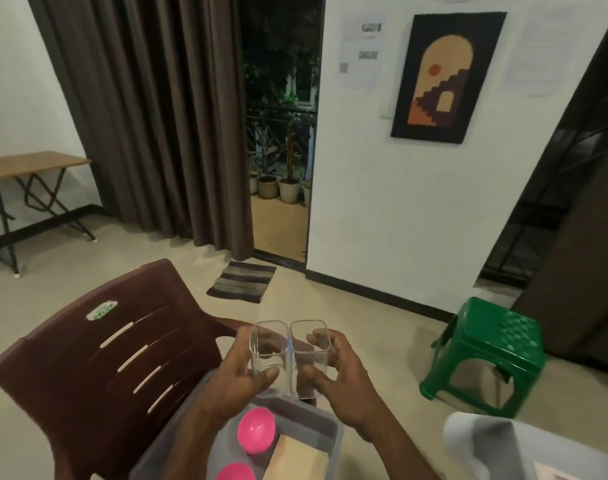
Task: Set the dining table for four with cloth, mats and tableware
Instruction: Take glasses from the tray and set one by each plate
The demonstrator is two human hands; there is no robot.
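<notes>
Scanning from the left: a brown plastic chair [98,358] turned away, its seat apparently serving as a stand for the grey bin [325,427] of tableware, likely so the supplies sit within easy reach. Inside the bin, two pink bowls [255,432] and a pale folded cloth or mat [295,459], not yet taken out.

Above the bin's far edge, left hand [240,379] wrapped around the left glass [268,355], thumb across the near face, fingers [261,341] curled round the far side and showing through the clear wall. Beside it, right hand [344,379] gripping the right glass [309,355] the same way, thumb in front, fingers [321,337] bent over the far side near the rim. Both tumblers upright, mouths up, sides touching or nearly so, probably held together to carry as a pair in one trip. Both forearms reaching forward from the lower edge, wrists roughly level, palms turned inward toward each other.

Farther right, a green stool [486,351] on the floor, well apart from the hands. At the lower right corner, a white-covered surface [503,448], seemingly the clothed dining table, where the glasses are presumably headed; no place settings visible on the small part shown.
</notes>
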